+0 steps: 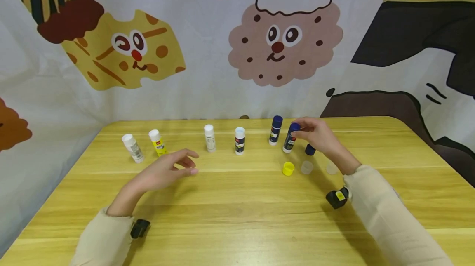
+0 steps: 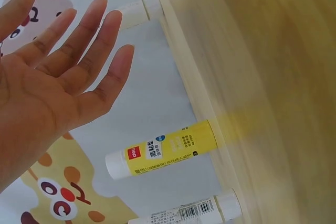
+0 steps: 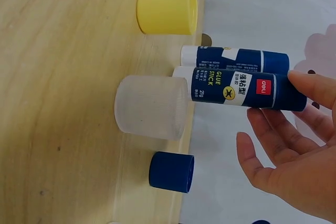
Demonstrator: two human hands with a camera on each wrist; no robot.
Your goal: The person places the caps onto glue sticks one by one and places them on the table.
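Observation:
My right hand (image 1: 320, 136) pinches the dark blue cap of a navy glue stick (image 1: 289, 140), which stands upright on the table. In the right wrist view thumb and fingers meet at the cap end of that glue stick (image 3: 231, 88). Just left of it stands another navy glue stick (image 1: 275, 130) with its cap on. My left hand (image 1: 167, 171) hovers over the table, fingers loosely spread and holding nothing. Nearest to it are a yellow glue stick (image 1: 157, 143), partly hidden behind the hand in the head view, and a white glue stick (image 1: 210, 139).
Further left stands a white glue stick (image 1: 132, 148); mid-table, a navy one with a white top (image 1: 239, 141). Loose caps lie near my right hand: yellow (image 1: 288, 169), translucent (image 1: 306, 167), dark blue (image 1: 310, 149), another translucent (image 1: 332, 168). A printed cloth (image 1: 208, 92) hangs behind the wooden table (image 1: 237, 220).

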